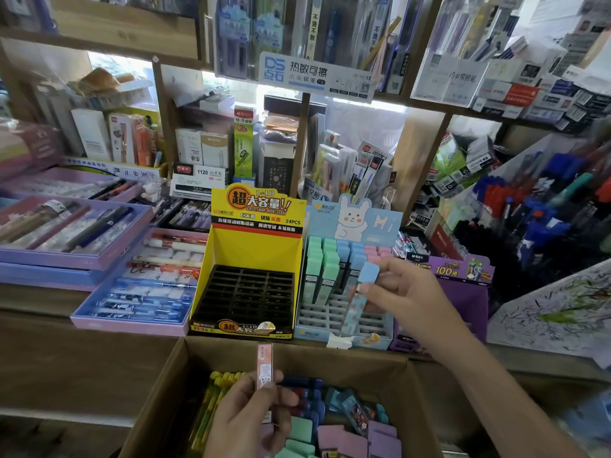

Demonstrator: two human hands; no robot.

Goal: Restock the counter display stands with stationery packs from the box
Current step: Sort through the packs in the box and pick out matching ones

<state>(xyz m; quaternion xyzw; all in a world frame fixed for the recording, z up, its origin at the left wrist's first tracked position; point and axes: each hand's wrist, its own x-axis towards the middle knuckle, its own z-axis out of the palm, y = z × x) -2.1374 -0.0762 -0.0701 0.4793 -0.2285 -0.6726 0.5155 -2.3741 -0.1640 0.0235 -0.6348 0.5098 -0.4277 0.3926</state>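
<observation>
Fingers [388,265] of the right hand [408,292] pinch a blue pack [368,273], tilted toward the stand's [310,335] free slots; left hand [244,414] clasps a pink pack [264,365] over the box [172,375], likely next.

The yellow stand [256,247] has a black tray [244,295], the pale blue stand [386,226] a white rabbit [350,223]. The blue pack [367,273] has pink spots; the pink pack [264,363], white print.

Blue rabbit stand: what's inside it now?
Green packs, blue packs and pink packs stand in the back rows; the front slots are bare. The right hand and its blue-capped pack cover the slots behind them.
</observation>
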